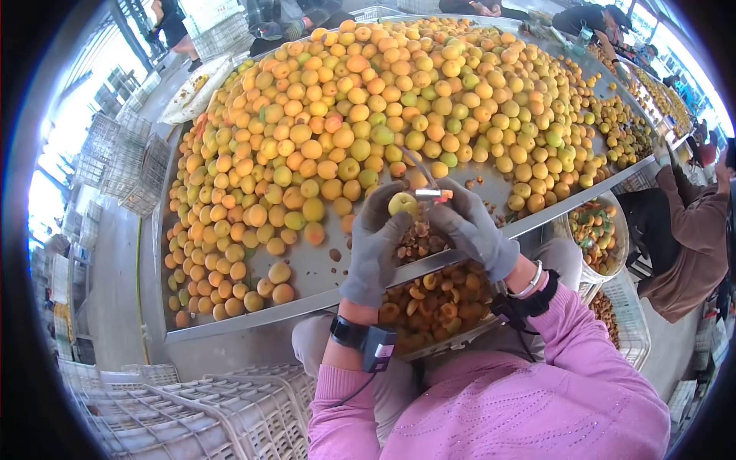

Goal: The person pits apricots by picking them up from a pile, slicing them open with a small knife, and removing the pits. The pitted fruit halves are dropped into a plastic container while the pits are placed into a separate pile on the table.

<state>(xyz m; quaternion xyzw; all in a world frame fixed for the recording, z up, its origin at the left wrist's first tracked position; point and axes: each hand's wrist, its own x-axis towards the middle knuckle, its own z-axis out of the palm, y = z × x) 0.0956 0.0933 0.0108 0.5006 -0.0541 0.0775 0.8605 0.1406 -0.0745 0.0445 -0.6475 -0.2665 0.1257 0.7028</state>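
My left hand [377, 244], in a grey glove, holds a yellow-green apricot [402, 203] between its fingers at the near edge of the metal table [307, 261]. Beside it my right hand [477, 230], also gloved, is closed round a small tool [434, 194] with a metal and reddish part and a thin curved piece pointing up. The tool is close to the fruit; whether they touch is unclear. Beyond both hands lies a large heap of orange, yellow and green apricots [330, 115]. Small brown pits [418, 241] lie between my hands.
Below the table edge, a container of halved apricots [437, 307] stands at my lap. A bucket of fruit [598, 236] is to the right, near a person in brown [690, 245]. White plastic crates [207, 414] stand at lower left.
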